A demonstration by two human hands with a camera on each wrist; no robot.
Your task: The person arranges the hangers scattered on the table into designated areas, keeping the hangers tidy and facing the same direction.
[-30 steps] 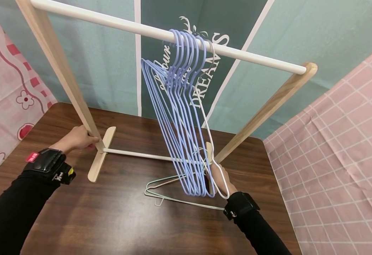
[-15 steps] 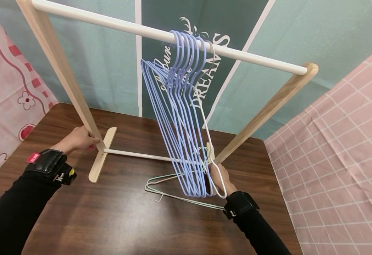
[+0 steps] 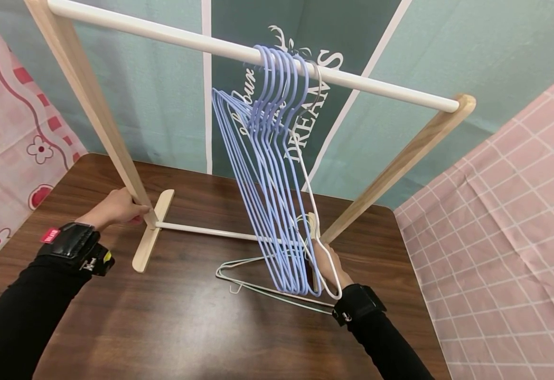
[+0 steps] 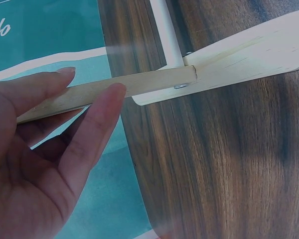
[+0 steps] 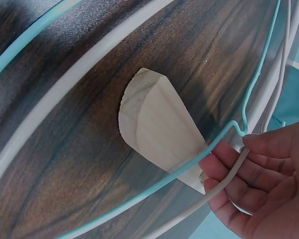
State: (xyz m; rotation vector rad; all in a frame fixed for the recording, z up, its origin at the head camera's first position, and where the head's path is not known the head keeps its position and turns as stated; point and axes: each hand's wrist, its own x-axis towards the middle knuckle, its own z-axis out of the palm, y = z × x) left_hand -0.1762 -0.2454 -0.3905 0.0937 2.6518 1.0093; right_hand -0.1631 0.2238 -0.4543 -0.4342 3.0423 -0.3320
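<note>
My left hand (image 3: pixel 115 207) pinches the wooden left leg (image 3: pixel 96 113) of a clothes rack, just above its foot; the left wrist view shows the thumb and fingertips on either side of the leg (image 4: pixel 102 89). Low by the rack's right foot, my right hand (image 3: pixel 328 263) is partly covered by hanging hangers. In the right wrist view, that hand (image 5: pixel 269 184) pinches a green hanger (image 5: pixel 199 157) and a pale hanger (image 5: pixel 204 196) near their necks. Several blue hangers (image 3: pixel 300 287) and a white hanger (image 3: pixel 309 184) hang from the rack's white top rail (image 3: pixel 162 30).
A white lower rod (image 3: pixel 210 230) joins the rack's legs. The wooden left foot (image 3: pixel 150 243) and right leg (image 3: pixel 395 169) stand on a brown wood-grain table (image 3: pixel 172 327). Behind is a green curtain (image 3: pixel 162 105), with a pink checked cloth (image 3: pixel 495 221) at the right.
The green and pale hangers have shifted slightly, and their lower bars now spread apart. The hanging hangers sway a little. Both hands stay almost in place.
</note>
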